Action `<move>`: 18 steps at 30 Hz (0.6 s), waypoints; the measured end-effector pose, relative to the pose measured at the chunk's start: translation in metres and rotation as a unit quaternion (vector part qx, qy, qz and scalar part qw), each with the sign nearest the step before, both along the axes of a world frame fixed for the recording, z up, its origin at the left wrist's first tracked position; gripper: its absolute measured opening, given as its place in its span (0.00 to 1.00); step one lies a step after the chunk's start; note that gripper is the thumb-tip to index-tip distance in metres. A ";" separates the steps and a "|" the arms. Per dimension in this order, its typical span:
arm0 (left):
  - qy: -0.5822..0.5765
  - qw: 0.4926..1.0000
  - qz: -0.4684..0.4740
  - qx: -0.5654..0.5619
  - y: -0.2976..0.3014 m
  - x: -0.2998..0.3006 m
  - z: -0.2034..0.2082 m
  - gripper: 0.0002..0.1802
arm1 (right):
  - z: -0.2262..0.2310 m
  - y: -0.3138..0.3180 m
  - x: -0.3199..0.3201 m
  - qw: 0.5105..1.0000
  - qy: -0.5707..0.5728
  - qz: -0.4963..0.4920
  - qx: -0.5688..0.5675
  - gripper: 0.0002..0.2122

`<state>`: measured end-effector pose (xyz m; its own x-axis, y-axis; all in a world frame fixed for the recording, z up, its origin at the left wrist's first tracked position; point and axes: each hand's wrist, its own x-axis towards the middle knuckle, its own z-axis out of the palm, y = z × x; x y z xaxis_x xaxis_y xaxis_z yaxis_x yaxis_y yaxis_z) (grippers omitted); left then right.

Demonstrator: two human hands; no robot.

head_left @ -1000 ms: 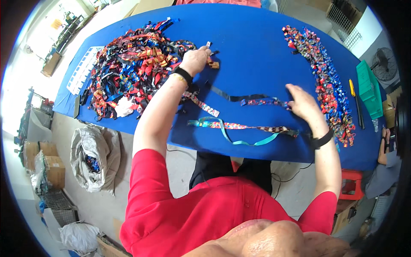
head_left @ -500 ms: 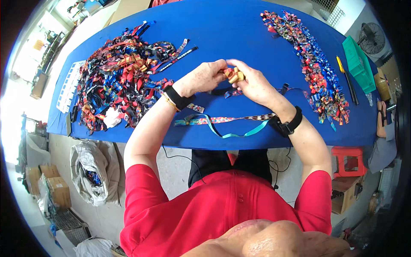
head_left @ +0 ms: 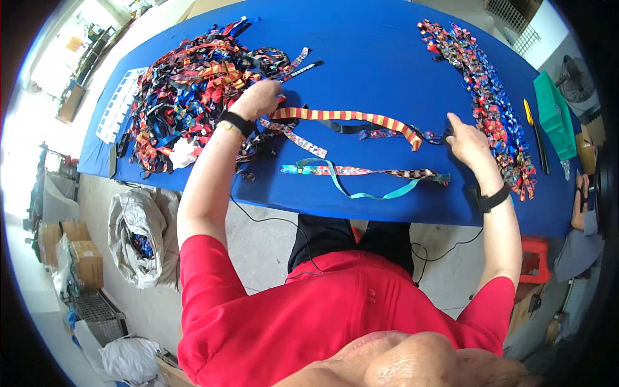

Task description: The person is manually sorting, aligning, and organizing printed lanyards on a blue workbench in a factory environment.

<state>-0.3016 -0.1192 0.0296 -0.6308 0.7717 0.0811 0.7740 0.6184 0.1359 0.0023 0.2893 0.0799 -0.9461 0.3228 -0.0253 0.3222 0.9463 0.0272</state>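
Note:
A red-and-yellow striped ribbon strap [head_left: 351, 116] stretches across the middle of the blue table. My left hand [head_left: 259, 98] is closed at its left end, beside the big heap of mixed ribbon straps [head_left: 193, 97]; the fingertips are partly hidden. To the right, my right hand [head_left: 469, 143] is open with fingers apart and nothing visible in it, near the strap's free end and the long row of bundled straps [head_left: 493, 122]. A dark strap [head_left: 342, 128] lies under the striped one. Nearer me lies a multicoloured strap [head_left: 361, 171] with a teal ribbon [head_left: 351, 193].
A white sheet [head_left: 119, 106] lies at the table's left. At the right are a black-and-yellow pen-like tool [head_left: 535, 135] and a green crate [head_left: 554, 116]. An open sack [head_left: 142, 238] and cardboard boxes [head_left: 84, 264] stand on the floor. A red stool [head_left: 534, 261] is beside me.
My hands have moved apart from the middle. The striped strap, bunched between them before, is now drawn out lengthwise. My right hand has let go and moved right.

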 end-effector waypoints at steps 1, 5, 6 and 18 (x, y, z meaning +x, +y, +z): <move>0.002 0.999 0.043 0.016 0.007 -0.009 0.000 0.15 | 0.001 -0.005 -0.005 1.000 0.000 -0.001 -0.030 0.21; 0.103 0.971 0.213 -0.015 0.026 -0.031 -0.027 0.12 | 0.005 -0.035 -0.008 0.990 0.041 0.084 -0.110 0.16; 0.103 0.971 0.214 -0.014 0.025 -0.038 -0.031 0.12 | 0.013 -0.047 -0.008 0.986 0.032 0.080 -0.141 0.16; -0.054 0.951 -0.222 0.207 0.135 0.142 0.034 0.08 | 0.010 -0.116 -0.046 0.877 0.168 0.211 -0.398 0.36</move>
